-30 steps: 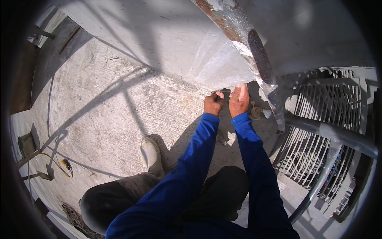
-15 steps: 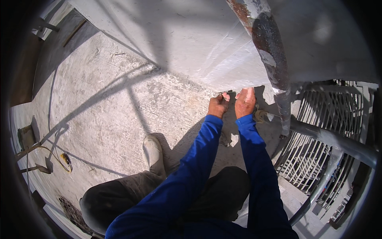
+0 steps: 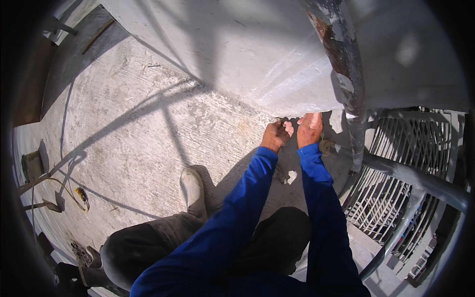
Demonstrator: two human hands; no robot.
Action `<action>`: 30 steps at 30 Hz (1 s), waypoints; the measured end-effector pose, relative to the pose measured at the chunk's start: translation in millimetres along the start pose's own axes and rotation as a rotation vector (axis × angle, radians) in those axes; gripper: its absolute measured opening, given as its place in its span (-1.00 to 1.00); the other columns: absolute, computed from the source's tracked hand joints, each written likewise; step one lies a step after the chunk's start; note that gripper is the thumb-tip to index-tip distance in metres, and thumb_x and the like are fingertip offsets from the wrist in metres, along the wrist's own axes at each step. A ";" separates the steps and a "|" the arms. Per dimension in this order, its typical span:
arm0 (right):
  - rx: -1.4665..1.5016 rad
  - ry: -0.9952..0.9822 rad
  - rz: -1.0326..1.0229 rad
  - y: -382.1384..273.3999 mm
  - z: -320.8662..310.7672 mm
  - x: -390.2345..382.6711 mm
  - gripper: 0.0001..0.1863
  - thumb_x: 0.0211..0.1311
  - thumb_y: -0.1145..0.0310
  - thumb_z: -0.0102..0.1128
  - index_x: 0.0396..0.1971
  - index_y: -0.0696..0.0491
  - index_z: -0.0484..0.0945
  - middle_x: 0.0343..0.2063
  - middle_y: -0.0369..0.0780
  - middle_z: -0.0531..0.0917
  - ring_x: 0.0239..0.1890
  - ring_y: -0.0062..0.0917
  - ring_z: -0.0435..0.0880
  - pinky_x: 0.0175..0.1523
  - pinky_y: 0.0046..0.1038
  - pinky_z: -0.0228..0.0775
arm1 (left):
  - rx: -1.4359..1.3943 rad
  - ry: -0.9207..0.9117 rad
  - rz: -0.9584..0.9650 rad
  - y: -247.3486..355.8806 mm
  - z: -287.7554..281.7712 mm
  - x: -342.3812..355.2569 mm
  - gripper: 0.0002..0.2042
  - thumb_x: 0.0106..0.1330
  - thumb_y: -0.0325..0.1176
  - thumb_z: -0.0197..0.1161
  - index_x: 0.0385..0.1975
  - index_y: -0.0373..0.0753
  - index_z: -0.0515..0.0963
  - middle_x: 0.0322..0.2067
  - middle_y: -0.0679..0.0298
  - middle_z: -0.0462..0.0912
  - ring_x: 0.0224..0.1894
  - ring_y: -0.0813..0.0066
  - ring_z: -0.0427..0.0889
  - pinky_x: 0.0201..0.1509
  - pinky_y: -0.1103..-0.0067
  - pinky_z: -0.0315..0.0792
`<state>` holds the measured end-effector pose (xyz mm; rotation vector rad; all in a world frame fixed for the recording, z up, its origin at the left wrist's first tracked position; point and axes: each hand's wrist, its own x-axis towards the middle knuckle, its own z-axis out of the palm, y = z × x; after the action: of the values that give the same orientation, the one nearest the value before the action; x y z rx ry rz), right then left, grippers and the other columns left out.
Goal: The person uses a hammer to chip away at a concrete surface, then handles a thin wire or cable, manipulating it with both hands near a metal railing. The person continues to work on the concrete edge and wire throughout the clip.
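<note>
Both of my hands are low at the foot of the pale wall (image 3: 277, 74), where it meets the rough concrete floor (image 3: 128, 114). My left hand (image 3: 277, 135) is closed, thumb and fingers pinched together; whatever is between them is too small to make out. Just to its right, my right hand (image 3: 310, 129) has its fingers curled in at the wall's lower edge, the tips partly hidden. A small gap parts the hands. Beside my right wrist, a beige wrapping (image 3: 326, 146) sits around the end of a horizontal pipe.
A rust-patched pole (image 3: 341, 64) slants down right of my hands. Beyond it, a metal pipe (image 3: 415, 171) crosses above bars and slats (image 3: 391, 183). A yellow cord (image 3: 64, 187) lies left, near a box (image 3: 32, 166). A brown shoe (image 3: 92, 262) shows at lower left.
My view has shifted slightly, so the wall and pole sit a little further right and lower. The thin strip at my left fingertips no longer shows. A brown shoe has appeared at lower left.
</note>
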<state>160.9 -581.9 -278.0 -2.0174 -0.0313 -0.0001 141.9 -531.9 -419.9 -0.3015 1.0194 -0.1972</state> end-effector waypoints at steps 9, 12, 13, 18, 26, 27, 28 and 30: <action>-0.128 0.015 -0.172 11.8 0.7 6.9 -0.77 0.38 0.33 -0.08 -0.43 0.17 0.34 -0.57 -0.17 0.48 -0.52 -0.48 0.51 -0.36 -0.41 0.33 | 0.103 -0.018 0.118 8.9 -0.6 10.8 -0.91 0.32 -0.50 -0.10 -0.34 -0.27 0.38 -0.52 0.22 0.51 -0.47 0.37 0.52 -0.29 0.35 0.48; 0.191 0.054 -0.082 1.1 4.5 3.8 -0.70 0.37 0.28 -0.06 -0.48 0.19 0.43 -0.54 -0.18 0.53 -0.50 -0.50 0.51 -0.33 -0.49 0.32 | 0.031 0.003 0.098 8.9 -0.6 11.4 -0.91 0.29 -0.48 -0.11 -0.39 -0.25 0.37 -0.54 0.22 0.50 -0.47 0.39 0.51 -0.27 0.36 0.47; 0.181 0.050 -0.098 0.7 2.2 5.5 -0.71 0.36 0.28 -0.04 -0.45 0.20 0.43 -0.53 -0.18 0.53 -0.48 -0.50 0.51 -0.33 -0.47 0.33 | 0.012 0.006 0.088 8.7 -1.1 12.3 -0.91 0.28 -0.47 -0.10 -0.40 -0.25 0.37 -0.54 0.22 0.50 -0.47 0.39 0.52 -0.27 0.36 0.47; -0.029 -0.083 -0.076 -3.1 -14.8 1.3 -0.75 0.34 0.29 0.01 -0.29 0.22 0.42 -0.46 -0.15 0.56 -0.39 -0.47 0.53 -0.24 -0.43 0.38 | 0.133 -0.003 0.089 14.0 -4.4 13.4 -0.91 0.26 -0.45 -0.07 -0.40 -0.25 0.40 -0.48 0.19 0.53 -0.42 0.38 0.54 -0.24 0.33 0.49; -0.409 -0.266 -0.097 93.7 9.7 -19.7 -0.74 0.29 0.22 0.04 -0.15 0.04 0.54 -0.18 -0.04 0.62 -0.06 -0.12 0.55 0.05 -0.26 0.37 | 0.343 -0.062 0.028 23.3 -8.2 16.1 -0.85 0.31 -0.44 -0.03 -0.29 -0.32 0.49 -0.31 0.14 0.61 -0.29 0.28 0.58 -0.17 0.37 0.50; -0.457 -0.267 -0.137 104.2 17.4 -17.2 -0.75 0.28 0.23 0.04 -0.16 0.04 0.54 -0.18 -0.04 0.63 -0.07 -0.13 0.56 0.06 -0.26 0.37 | 0.371 -0.070 0.038 28.3 -12.9 16.8 -0.84 0.31 -0.42 -0.02 -0.29 -0.32 0.50 -0.30 0.14 0.62 -0.28 0.27 0.58 -0.18 0.37 0.49; -0.511 -0.260 -0.179 111.4 20.6 -12.4 -0.76 0.27 0.25 0.04 -0.17 0.03 0.55 -0.19 -0.05 0.63 -0.08 -0.14 0.57 0.07 -0.26 0.37 | 0.403 -0.084 0.041 29.2 -14.1 17.6 -0.83 0.32 -0.41 -0.02 -0.28 -0.31 0.52 -0.30 0.13 0.63 -0.27 0.25 0.58 -0.19 0.37 0.49; -0.502 -0.297 -0.172 119.6 25.4 -6.0 -0.78 0.23 0.31 0.04 -0.20 0.04 0.58 -0.23 -0.05 0.66 -0.13 -0.14 0.60 0.08 -0.24 0.38 | 0.438 -0.091 0.038 29.6 -15.3 19.4 -0.82 0.32 -0.39 -0.02 -0.30 -0.30 0.52 -0.33 0.14 0.63 -0.29 0.26 0.58 -0.21 0.36 0.48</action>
<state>157.2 -610.8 -396.9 -2.4926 -0.4311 0.2001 139.3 -512.2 -452.9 0.1062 0.8655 -0.3621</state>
